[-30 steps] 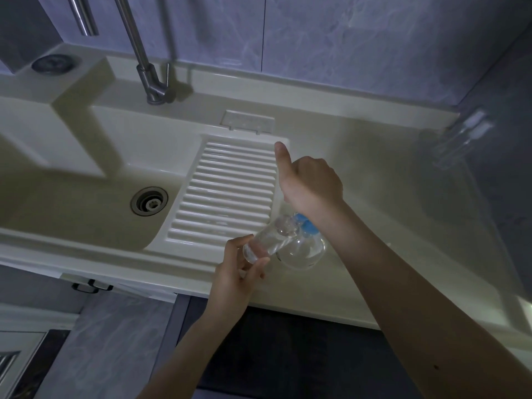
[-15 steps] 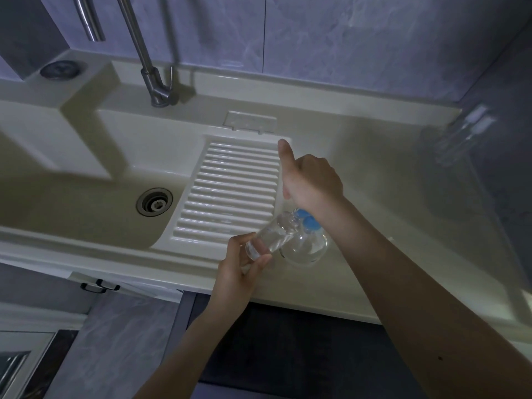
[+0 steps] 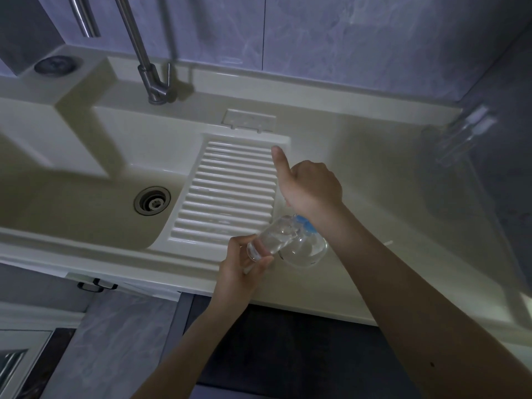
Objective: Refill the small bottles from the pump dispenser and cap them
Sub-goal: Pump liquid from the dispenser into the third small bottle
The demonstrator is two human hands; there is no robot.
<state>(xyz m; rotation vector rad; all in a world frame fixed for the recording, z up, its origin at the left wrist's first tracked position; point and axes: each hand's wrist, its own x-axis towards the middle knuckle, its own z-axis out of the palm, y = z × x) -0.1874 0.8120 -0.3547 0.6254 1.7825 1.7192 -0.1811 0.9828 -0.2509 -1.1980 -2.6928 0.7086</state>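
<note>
A clear round pump dispenser [image 3: 308, 250] with a blue collar stands on the cream counter near its front edge. My right hand [image 3: 312, 187] is curled over the dispenser's pump head, thumb sticking up; the pump head itself is hidden under the fist. My left hand [image 3: 240, 264] grips a small clear bottle [image 3: 269, 240], tilted with its mouth up against the dispenser's top. Clear small bottles [image 3: 463, 133], blurred, stand at the counter's far right by the wall.
The sink basin with a drain [image 3: 152, 200] lies to the left, with a ribbed washboard slope [image 3: 230, 194] beside my hands. A metal faucet [image 3: 155, 82] rises at the back. The counter's front edge [image 3: 288, 300] runs just below my left hand.
The hands and bottles keep the same pose. The view has shifted slightly, so the sink sits a little further right in the frame.
</note>
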